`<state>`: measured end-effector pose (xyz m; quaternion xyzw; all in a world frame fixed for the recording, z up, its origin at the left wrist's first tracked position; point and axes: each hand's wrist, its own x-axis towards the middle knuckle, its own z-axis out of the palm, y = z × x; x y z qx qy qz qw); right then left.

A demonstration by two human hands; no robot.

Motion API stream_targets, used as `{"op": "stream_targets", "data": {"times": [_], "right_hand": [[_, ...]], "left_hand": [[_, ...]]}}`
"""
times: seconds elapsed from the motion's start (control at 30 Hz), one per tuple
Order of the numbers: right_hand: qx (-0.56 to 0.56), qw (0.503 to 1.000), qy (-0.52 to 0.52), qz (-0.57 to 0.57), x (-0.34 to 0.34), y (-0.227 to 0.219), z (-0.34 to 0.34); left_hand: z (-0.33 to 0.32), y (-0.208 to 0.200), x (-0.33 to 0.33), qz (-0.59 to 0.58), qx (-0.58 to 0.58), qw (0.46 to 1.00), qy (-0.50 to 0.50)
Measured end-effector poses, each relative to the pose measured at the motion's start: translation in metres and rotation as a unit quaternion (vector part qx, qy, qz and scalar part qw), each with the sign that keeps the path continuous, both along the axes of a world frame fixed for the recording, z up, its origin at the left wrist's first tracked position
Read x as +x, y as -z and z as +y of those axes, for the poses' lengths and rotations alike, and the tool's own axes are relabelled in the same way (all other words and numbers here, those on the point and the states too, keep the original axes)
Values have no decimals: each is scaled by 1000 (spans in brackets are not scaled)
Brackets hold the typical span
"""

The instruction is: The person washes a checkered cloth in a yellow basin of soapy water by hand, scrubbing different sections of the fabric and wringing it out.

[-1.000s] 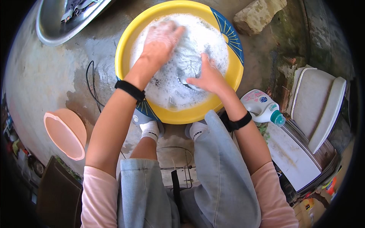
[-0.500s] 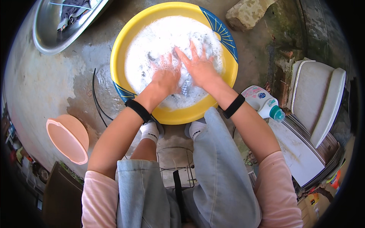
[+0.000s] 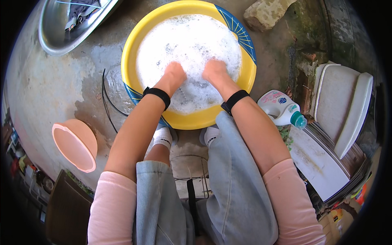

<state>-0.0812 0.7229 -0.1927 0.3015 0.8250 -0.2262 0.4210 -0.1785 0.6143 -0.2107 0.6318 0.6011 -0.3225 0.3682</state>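
A yellow basin (image 3: pixel 192 122) with blue patterned patches stands on the ground in front of me, filled with thick white suds (image 3: pixel 192 45). Both my hands are sunk into the foam near its middle. Of my left hand (image 3: pixel 174 71) only the back near the wrist shows; the fingers are hidden under the suds. My right hand (image 3: pixel 215 68) is likewise covered from the knuckles on, a short way to the right. Whatever they touch below the foam cannot be seen.
A white detergent bottle (image 3: pixel 277 107) with a green cap lies right of the basin. At the upper left a metal basin (image 3: pixel 55 45) holds dark cloth (image 3: pixel 79 15). A peach-coloured tub (image 3: pixel 75 143) sits at left, a stone block (image 3: pixel 267 13) at the upper right, and white panels (image 3: pixel 320 161) at right.
Both hands have gone from spread fingers on the foam to being submerged in it, and have moved slightly apart. The blue-and-white checked patch that showed between them is now covered by suds.
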Motion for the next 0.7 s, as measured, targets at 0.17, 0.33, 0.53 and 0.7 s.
{"op": "stream_targets", "data": {"times": [0.17,0.33,0.53,0.7], "right_hand": [[30,981,160,110,7,7,-6],[-13,975,184,122,7,-9,-15],[-96,944,245,197,40,-36,-21],[-7,980,104,169,36,-85,-14]], "left_hand": [[4,0,4,20,126,983,-133],[10,3,-19,-70,171,950,-253],[1,-20,-36,-214,349,888,-211],[-6,-82,-41,-26,292,909,-297]]}}
